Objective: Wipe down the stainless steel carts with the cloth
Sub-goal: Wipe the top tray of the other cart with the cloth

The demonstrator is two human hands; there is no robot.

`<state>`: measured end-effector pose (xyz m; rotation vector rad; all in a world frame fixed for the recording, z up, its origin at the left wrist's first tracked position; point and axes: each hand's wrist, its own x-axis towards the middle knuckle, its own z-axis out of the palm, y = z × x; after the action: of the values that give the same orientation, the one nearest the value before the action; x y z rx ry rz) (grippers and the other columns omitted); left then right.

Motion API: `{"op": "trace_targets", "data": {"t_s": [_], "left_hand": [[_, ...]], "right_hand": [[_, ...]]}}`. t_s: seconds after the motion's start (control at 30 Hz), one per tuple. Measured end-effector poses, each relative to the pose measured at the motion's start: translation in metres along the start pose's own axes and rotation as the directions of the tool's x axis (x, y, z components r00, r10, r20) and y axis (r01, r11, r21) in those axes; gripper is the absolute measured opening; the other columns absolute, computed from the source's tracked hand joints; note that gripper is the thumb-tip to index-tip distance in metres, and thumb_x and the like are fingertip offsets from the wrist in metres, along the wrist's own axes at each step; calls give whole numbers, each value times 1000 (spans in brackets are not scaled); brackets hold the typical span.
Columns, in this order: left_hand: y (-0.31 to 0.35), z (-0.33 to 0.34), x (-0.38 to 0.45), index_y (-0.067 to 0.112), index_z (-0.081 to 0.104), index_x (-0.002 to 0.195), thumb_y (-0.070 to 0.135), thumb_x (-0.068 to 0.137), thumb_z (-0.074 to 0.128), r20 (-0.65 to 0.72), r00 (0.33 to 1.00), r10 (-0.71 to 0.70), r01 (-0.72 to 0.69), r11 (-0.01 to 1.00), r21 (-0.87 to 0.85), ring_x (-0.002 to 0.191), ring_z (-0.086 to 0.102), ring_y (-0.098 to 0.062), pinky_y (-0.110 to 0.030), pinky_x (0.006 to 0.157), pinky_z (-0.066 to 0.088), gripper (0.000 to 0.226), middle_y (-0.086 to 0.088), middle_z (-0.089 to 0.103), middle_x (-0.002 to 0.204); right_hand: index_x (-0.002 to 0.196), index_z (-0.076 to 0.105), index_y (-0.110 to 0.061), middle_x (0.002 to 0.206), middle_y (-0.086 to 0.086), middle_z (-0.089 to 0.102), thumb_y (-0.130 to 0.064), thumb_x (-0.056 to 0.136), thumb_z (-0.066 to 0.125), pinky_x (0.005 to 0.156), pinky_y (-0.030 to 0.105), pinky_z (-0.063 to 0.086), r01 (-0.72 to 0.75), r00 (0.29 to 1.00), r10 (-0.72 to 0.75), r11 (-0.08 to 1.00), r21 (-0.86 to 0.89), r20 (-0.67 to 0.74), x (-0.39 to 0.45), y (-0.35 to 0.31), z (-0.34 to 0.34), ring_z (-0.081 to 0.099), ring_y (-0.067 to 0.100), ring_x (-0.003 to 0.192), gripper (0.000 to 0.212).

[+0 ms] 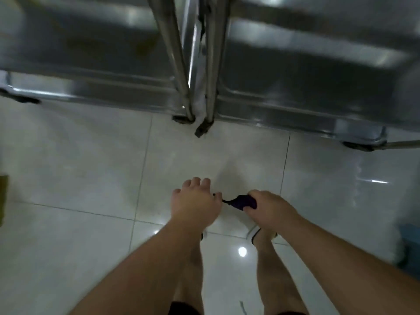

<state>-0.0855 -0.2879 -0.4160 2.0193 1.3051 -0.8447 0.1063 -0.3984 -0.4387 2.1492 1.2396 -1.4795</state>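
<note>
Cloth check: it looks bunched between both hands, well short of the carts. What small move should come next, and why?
Probably spread the dark cloth flat. The right hand grips it bunched, and the left hand pinches a stretched corner. Both hands hang above the tiled floor, with neither touching the two steel carts ahead. An opened cloth would likely cover more steel per wipe.
</note>
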Motion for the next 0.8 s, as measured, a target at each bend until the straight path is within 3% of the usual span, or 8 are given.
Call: {"op": "trace_targets", "data": {"t_s": [0.13, 0.3, 0.5, 0.63, 0.8], "left_hand": [[-21, -80, -71, 26, 45, 151, 60, 104, 31, -112, 994, 0, 0, 1000, 4, 137, 47, -25, -46, 104, 41, 59, -1, 52, 150], [-32, -167, -152, 25, 46, 151, 58, 104, 34, -254, 966, -43, 20, 996, -92, 140, 45, -24, -45, 110, 39, 58, -1, 51, 152], [-41, -226, -257, 27, 42, 154, 58, 105, 35, -434, 888, -149, 53, 973, -226, 143, 44, -23, -45, 111, 37, 59, 1, 49, 155], [-54, -245, -328, 28, 42, 154, 58, 104, 35, -500, 823, -270, 133, 947, -293, 144, 44, -24, -44, 110, 37, 59, 0, 48, 157], [-101, -260, -390, 26, 43, 152, 59, 104, 31, -535, 744, -401, 224, 903, -367, 143, 46, -25, -46, 109, 39, 60, -1, 49, 156]], "right_hand": [[113, 59, -25, 100, -1, 63, -50, 101, 51, 75, 36, 56, -23, 994, 24, 1000, 6, -107, -72, -64, -51, 65, 21, 88, 28], [94, 57, -27, 92, -1, 63, -50, 99, 52, 64, 35, 52, 9, 965, -9, 1000, -2, -263, -154, -141, -111, 63, 22, 80, 24], [101, 57, -30, 107, 1, 64, -52, 97, 56, 83, 41, 56, 117, 913, -147, 988, -103, -380, -243, -206, -171, 64, 26, 95, 22], [123, 62, -25, 121, 5, 66, -50, 98, 56, 91, 44, 56, 217, 882, -268, 961, -170, -387, -296, -254, -193, 64, 31, 108, 36], [118, 62, -25, 110, 2, 65, -49, 99, 57, 88, 45, 58, 382, 801, -458, 887, -260, -386, -340, -323, -198, 64, 25, 98, 31]]}}
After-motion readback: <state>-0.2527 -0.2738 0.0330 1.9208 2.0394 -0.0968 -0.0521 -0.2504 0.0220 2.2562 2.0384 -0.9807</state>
